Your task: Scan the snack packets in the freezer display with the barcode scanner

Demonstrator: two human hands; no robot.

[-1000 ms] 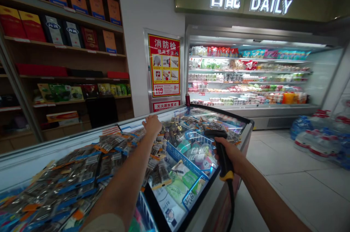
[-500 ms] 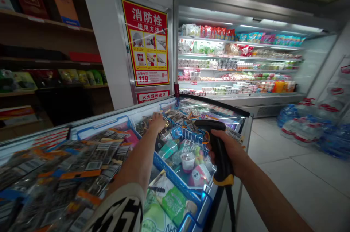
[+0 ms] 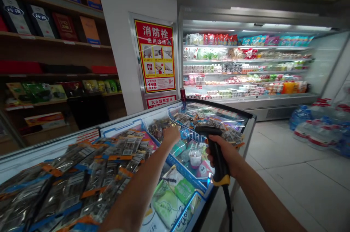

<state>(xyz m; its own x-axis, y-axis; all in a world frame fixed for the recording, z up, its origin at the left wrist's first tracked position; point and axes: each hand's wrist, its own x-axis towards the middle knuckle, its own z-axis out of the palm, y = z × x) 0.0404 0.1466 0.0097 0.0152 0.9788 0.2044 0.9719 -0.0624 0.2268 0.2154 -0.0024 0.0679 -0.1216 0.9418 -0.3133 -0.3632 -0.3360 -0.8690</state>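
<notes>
My right hand point(image 3: 222, 151) is wrapped round the handle of a black and yellow barcode scanner point(image 3: 217, 159), whose head points left over the freezer's contents; its cord hangs down. My left hand point(image 3: 171, 135) reaches into a blue wire basket point(image 3: 186, 174) in the chest freezer. Its fingers are curled down at the dark and gold packets point(image 3: 158, 127) in the far corner; what they grip, if anything, is hidden. Nearer in that basket lie a clear-wrapped cup point(image 3: 195, 157) and teal packs point(image 3: 179, 148). Green and white bags point(image 3: 166, 199) fill the front basket.
Dark packets with orange and blue edges point(image 3: 90, 173) are heaped on the left. The freezer's rim point(image 3: 247, 130) runs along the right. Beyond stand a lit refrigerated display point(image 3: 246, 97), shrink-wrapped water bottles point(image 3: 319, 126) on the floor and wooden shelves point(image 3: 68, 42).
The view has tilted up and turned slightly left. My left hand has gone from stretched fingers over the dark packets to a curled shape among them. The scanner stays in my right hand.
</notes>
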